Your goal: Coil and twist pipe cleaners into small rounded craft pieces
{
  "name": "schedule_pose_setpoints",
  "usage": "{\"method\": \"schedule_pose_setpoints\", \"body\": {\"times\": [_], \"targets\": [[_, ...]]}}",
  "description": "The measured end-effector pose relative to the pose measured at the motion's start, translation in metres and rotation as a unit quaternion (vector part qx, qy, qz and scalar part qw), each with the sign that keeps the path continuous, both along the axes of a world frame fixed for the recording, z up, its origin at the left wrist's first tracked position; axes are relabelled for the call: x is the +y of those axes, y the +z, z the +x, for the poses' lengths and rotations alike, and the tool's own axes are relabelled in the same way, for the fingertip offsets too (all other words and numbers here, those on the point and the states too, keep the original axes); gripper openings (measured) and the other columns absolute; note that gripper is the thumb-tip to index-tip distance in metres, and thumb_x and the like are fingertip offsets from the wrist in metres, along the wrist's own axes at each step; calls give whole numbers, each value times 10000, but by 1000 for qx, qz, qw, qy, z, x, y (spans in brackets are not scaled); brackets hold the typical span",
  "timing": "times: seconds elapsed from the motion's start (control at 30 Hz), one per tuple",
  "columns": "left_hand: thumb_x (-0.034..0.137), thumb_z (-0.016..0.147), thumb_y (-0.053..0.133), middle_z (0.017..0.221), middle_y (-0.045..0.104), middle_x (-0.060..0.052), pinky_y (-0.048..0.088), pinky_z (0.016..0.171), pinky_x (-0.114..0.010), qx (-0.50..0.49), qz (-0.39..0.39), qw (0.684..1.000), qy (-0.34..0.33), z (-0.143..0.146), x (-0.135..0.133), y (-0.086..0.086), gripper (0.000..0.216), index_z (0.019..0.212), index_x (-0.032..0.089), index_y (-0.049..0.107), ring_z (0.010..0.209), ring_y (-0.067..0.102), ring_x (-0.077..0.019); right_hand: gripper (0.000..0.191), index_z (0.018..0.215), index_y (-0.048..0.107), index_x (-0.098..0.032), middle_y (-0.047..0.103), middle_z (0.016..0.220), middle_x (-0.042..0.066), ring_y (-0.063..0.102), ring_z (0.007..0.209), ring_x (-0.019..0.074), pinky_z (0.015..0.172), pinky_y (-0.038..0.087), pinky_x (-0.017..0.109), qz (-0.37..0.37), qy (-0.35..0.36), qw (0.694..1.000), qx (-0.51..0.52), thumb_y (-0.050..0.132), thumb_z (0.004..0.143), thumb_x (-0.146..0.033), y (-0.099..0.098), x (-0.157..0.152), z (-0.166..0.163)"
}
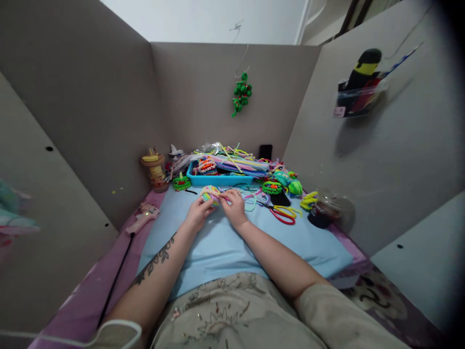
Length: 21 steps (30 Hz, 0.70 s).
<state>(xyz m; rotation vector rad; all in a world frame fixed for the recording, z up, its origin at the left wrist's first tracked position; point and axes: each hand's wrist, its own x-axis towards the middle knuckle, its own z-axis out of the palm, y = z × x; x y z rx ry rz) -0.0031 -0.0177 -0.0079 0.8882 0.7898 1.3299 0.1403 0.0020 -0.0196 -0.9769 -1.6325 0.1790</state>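
Note:
Above the middle of the blue cloth, my left hand [199,212] is closed around a small multicoloured pipe-cleaner craft piece [209,193] in pink, yellow and green. The fingers of my right hand [233,205] are pinched together at its right edge, by what looks like a pipe-cleaner strand; the exact grip is too small to make out. Loose pipe cleaners [250,202] in pale green and purple lie just right of that hand. Farther right rest scissors [284,216] with red and yellow handles.
A blue tray [221,181] heaped with pipe cleaners [236,162] stands at the back. Finished green pieces [181,182] sit beside it. On the left are a cup [155,172] and a pink glue gun [143,220] with a black cord. A dark container [321,213] stands right.

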Motion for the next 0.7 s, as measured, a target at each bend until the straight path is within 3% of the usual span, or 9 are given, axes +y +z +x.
{"method": "schedule_pose_setpoints", "body": {"times": [0.27,0.47,0.7], "targets": [[286,604,780,983,670,-69,480,764,-290,-20,13,1000,2,0,2,-1,416,975,158,639,890,617,-177,129,902,646,-237,572,902,56,522,919,212,861,416,371,13,6,1000,27,540,830,-255,4,-6,-3],[260,577,793,943,670,-72,471,762,-289,-24,7,1000,18,1,3,-1,399,927,138,646,880,610,-176,72,760,584,-198,542,774,28,521,789,173,724,442,307,16,19,998,50,555,816,-232,7,-8,-4],[220,542,808,971,672,-83,456,791,-299,-34,6,999,10,2,2,-1,422,927,139,655,921,609,-196,76,758,584,-189,538,765,20,515,704,146,628,425,264,-13,19,998,58,536,810,-218,7,-8,-7]]}}
